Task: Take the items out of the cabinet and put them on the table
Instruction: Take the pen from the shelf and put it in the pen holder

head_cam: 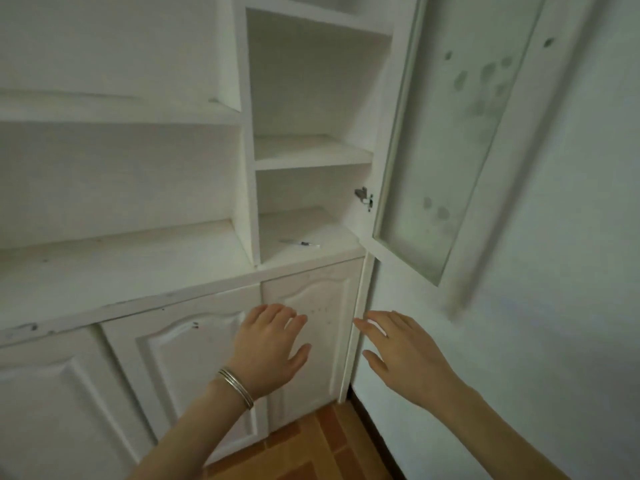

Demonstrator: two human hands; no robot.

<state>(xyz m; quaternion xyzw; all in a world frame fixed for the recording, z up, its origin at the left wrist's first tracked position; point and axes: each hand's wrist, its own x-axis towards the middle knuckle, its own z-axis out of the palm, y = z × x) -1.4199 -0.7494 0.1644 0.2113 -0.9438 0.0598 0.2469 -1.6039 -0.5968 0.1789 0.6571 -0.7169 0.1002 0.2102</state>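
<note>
A white cabinet [249,188] stands before me, its tall frosted-glass door [446,140] swung open to the right. On the lowest open shelf lies one small pen-like item [300,243]; the two shelves above it hold nothing I can see. My left hand [268,344], with a silver bangle on the wrist, hovers with fingers spread in front of a shut lower door [311,334]. My right hand [398,351] is also spread and empty, just right of the cabinet's edge. Both hands are well below the item.
Open white shelves [114,188] extend to the left above a counter ledge. More shut lower doors [180,368] run leftward. A white wall [554,323] is on the right. Orange floor tiles [304,448] show below. No table is in view.
</note>
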